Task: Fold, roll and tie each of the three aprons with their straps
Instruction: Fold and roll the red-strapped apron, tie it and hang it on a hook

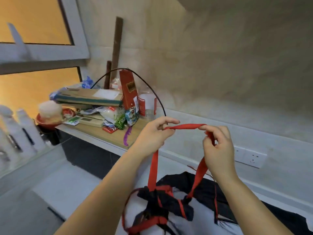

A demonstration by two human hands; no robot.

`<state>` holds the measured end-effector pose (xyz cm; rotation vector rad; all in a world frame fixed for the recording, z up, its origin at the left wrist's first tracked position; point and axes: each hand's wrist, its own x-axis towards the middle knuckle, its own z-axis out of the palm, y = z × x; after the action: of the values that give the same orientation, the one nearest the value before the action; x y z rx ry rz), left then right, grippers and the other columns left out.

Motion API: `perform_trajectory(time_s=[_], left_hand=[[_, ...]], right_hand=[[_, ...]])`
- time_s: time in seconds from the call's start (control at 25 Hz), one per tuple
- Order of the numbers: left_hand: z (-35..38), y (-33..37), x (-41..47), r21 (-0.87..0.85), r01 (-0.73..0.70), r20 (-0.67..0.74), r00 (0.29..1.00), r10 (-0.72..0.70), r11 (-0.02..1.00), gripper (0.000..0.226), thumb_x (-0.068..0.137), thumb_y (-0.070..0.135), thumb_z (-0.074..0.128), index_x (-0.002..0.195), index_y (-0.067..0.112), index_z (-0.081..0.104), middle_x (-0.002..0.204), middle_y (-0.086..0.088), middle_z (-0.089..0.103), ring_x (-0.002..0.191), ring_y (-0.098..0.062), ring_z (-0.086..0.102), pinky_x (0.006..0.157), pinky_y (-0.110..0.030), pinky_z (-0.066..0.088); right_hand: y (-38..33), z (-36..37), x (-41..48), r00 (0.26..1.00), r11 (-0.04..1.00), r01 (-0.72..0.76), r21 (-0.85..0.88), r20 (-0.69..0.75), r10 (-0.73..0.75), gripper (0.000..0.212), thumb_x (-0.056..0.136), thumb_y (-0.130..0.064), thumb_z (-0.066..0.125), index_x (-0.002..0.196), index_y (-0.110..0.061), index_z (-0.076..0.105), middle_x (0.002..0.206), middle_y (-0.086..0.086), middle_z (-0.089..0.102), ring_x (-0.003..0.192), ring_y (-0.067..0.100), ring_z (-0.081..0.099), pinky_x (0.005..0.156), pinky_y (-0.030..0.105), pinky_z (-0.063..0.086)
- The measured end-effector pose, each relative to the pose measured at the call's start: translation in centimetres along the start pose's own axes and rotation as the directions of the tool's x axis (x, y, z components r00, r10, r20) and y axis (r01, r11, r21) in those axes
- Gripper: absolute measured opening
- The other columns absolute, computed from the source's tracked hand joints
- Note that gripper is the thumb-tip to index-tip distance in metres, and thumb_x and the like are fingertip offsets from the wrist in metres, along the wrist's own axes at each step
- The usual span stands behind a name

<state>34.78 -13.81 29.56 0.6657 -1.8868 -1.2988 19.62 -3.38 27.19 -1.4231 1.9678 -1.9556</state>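
At centre frame, the left hand [152, 133] and right hand [218, 146] each pinch the flat red fabric strap [185, 127], stretched between them above the crumpled dark navy apron [169, 206] at lower centre. Keeping the strap flat and untwisted should help before tying.

- Centre left: a pile of boxes and packets [94, 106] crowds the wooden shelf [116, 135].
- A black cable [152, 92] arcs over it, ending just beside the left hand [152, 134].
- Lower left: the white surface [64, 180] lies open.
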Motion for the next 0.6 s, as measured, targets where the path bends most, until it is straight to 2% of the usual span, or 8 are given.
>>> perform_trajectory(time_s=[0.08,0.2,0.32,0.4,0.52,0.6], left_hand=[[-3.1,0.4,-1.4,0.031,0.017,-0.067,0.998,-0.015,0.999,0.025,0.096,0.006,0.053,0.105,0.023,0.068,0.057,0.007,0.040,0.049,-0.010,0.037,0.048,-0.021,0.032],[-7.8,1.2,-3.7,0.084,0.058,-0.202,0.979,-0.040,0.995,0.022,0.097,0.009,0.053,0.106,0.024,0.069,0.059,0.006,0.042,0.051,-0.010,0.040,0.048,-0.021,0.033],[-12.2,2.4,-6.1,0.102,0.091,-0.325,0.944,-0.053,0.991,0.024,0.095,0.007,0.056,0.109,0.022,0.069,0.056,0.013,0.040,0.050,-0.008,0.035,0.048,-0.023,0.027],[-15.1,3.4,-7.9,0.150,0.102,-0.397,0.917,-0.035,0.983,0.025,0.093,0.010,0.060,0.107,0.028,0.070,0.061,0.013,0.043,0.053,-0.008,0.035,0.049,-0.022,0.029],[-19.4,4.4,-11.6,0.187,0.116,-0.492,0.871,-0.009,0.975,0.021,0.092,0.017,0.061,0.106,0.031,0.070,0.072,0.006,0.047,0.057,-0.006,0.039,0.052,-0.021,0.031],[-22.0,5.0,-14.1,0.154,0.129,-0.543,0.839,-0.025,0.980,0.021,0.094,0.016,0.057,0.106,0.026,0.071,0.067,0.006,0.044,0.056,-0.007,0.037,0.051,-0.022,0.028]], right_hand=[[-1.7,3.2,0.2,0.998,0.999,0.026,0.048,0.054,-0.028,0.042,0.087,0.011,0.046,0.095,-0.024,0.068,0.097,0.000,0.049,0.083,-0.004,0.050,0.072,0.004,0.039],[-4.2,8.1,0.3,0.984,0.983,0.076,0.166,0.148,-0.101,0.041,0.087,0.011,0.045,0.092,-0.023,0.068,0.096,0.001,0.050,0.080,-0.002,0.050,0.070,0.004,0.038],[-6.5,13.0,0.1,0.960,0.952,0.097,0.289,0.226,-0.167,0.046,0.088,0.008,0.047,0.085,-0.034,0.065,0.095,-0.005,0.049,0.087,0.001,0.053,0.071,0.006,0.040],[-8.3,16.4,-0.3,0.939,0.924,0.078,0.375,0.284,-0.195,0.048,0.088,0.009,0.048,0.083,-0.036,0.063,0.097,-0.004,0.050,0.092,0.000,0.052,0.072,0.005,0.040],[-11.7,21.7,-2.1,0.898,0.870,0.071,0.487,0.348,-0.268,0.045,0.088,0.010,0.048,0.086,-0.032,0.065,0.097,-0.005,0.050,0.088,-0.001,0.053,0.073,0.009,0.042],[-14.0,24.5,-3.6,0.878,0.854,0.067,0.515,0.376,-0.296,0.039,0.087,0.008,0.049,0.090,-0.027,0.066,0.096,-0.008,0.050,0.090,-0.002,0.052,0.076,0.006,0.039]])
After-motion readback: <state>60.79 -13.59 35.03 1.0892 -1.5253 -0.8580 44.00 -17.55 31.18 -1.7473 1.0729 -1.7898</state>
